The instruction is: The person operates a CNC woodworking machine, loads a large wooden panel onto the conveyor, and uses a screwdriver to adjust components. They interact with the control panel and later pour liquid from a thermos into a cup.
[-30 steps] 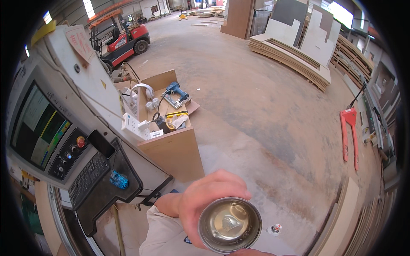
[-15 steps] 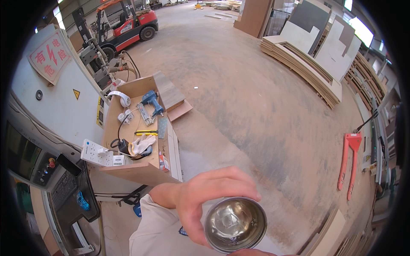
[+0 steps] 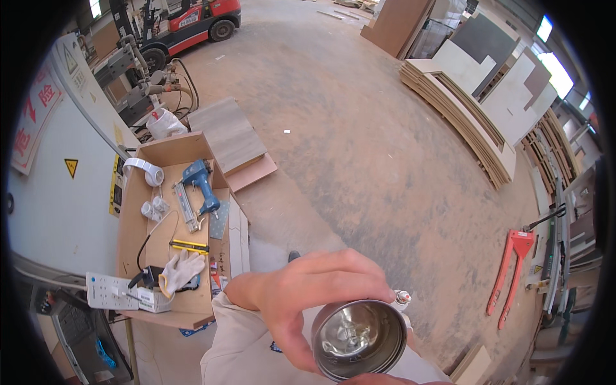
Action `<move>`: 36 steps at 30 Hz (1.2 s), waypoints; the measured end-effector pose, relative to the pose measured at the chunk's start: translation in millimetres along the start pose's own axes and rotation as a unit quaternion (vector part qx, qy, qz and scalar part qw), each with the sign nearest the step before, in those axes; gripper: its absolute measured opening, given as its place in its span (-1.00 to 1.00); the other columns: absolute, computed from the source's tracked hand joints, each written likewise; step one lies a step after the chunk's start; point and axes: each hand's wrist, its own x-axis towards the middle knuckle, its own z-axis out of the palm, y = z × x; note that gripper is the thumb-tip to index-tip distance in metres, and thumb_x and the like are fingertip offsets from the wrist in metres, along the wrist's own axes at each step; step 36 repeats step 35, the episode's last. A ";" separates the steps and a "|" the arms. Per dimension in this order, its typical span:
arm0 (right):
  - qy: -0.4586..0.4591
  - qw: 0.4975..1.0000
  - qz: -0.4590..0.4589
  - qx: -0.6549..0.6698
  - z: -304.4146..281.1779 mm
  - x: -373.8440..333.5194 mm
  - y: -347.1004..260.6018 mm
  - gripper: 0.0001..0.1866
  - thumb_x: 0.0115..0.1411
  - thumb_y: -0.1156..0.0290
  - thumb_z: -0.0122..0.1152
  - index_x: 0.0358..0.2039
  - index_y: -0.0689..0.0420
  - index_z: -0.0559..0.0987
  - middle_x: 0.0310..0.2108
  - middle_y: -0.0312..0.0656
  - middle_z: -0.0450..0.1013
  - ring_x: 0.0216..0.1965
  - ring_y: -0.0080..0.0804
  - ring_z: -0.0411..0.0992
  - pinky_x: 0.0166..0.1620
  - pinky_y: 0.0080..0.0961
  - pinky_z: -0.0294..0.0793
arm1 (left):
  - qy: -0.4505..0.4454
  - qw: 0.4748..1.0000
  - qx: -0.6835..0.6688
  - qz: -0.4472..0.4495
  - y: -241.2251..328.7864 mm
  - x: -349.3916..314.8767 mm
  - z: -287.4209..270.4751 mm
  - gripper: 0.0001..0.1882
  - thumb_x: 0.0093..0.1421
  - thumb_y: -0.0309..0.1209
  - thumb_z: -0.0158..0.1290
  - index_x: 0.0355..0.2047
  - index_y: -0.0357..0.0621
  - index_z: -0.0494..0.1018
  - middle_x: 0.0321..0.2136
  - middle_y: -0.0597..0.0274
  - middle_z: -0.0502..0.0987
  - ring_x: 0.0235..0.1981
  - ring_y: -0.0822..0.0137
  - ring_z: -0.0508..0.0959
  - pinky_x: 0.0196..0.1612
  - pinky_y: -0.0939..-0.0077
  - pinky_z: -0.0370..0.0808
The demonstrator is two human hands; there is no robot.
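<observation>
My left hand (image 3: 324, 282) curls around the far and left side of a round metal cup (image 3: 359, 340), its fingers closed along the rim. The open top faces me, and a shiny bottom shows inside; whether it holds clear liquid is hard to tell. At the lower edge, a strip of skin, probably my right hand (image 3: 378, 379), meets the near rim; its fingers are out of sight. Just past the cup's right side stands out the top of a small white bottle (image 3: 402, 298) with a red tip. What supports it is hidden.
At the left, a wooden box (image 3: 163, 314) holds a blue nail gun (image 3: 202, 186), white headphones (image 3: 144, 172), a yellow cutter (image 3: 190, 247), a glove (image 3: 181, 273) and a power strip (image 3: 112, 292). A red pallet jack (image 3: 510, 276), board stacks (image 3: 462, 122) and a forklift (image 3: 192, 25) stand around the floor.
My view has turned, so the box and cabinet sit farther left and lower. The cup is tilted slightly differently in my left hand. The white bottle top has come into sight beside it.
</observation>
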 end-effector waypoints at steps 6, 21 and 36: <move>0.042 0.997 0.060 0.036 26.3 8.3 -97.8 -0.86 0.40 0.22 0.12 -0.22 -0.03 0.54 -0.45 -0.29 0.44 -0.40 -0.31 0.46 -0.34 -0.19 0.51 | 0.016 1.000 -0.001 0.016 -55.9 54.0 -100.9 -0.41 0.08 -0.14 0.39 -0.09 -0.46 0.60 -0.23 -0.09 0.59 -0.34 0.17 0.64 -0.32 0.42 0.55; -0.034 0.992 0.122 0.011 178.0 138.0 -274.8 -0.89 0.34 0.25 0.14 -0.29 -0.03 0.52 -0.47 -0.30 0.43 -0.46 -0.33 0.44 -0.34 -0.23 0.51 | 0.019 0.997 0.068 0.040 -199.6 142.3 -253.5 -0.34 0.16 -0.21 0.31 0.13 -0.50 0.48 -0.02 -0.12 0.47 -0.15 0.04 0.58 -0.13 0.29 0.56; -0.164 0.933 0.029 -0.320 275.3 344.9 -615.1 -0.86 0.32 0.19 0.06 -0.20 -0.12 0.51 -0.32 -0.30 0.48 -0.06 -0.25 0.55 -0.07 0.16 0.56 | 0.108 0.972 0.208 0.021 -314.9 240.5 -339.5 -0.87 0.14 -0.52 0.34 -0.27 -0.19 0.71 -0.11 -0.07 0.53 -0.27 0.09 0.57 -0.28 0.26 0.59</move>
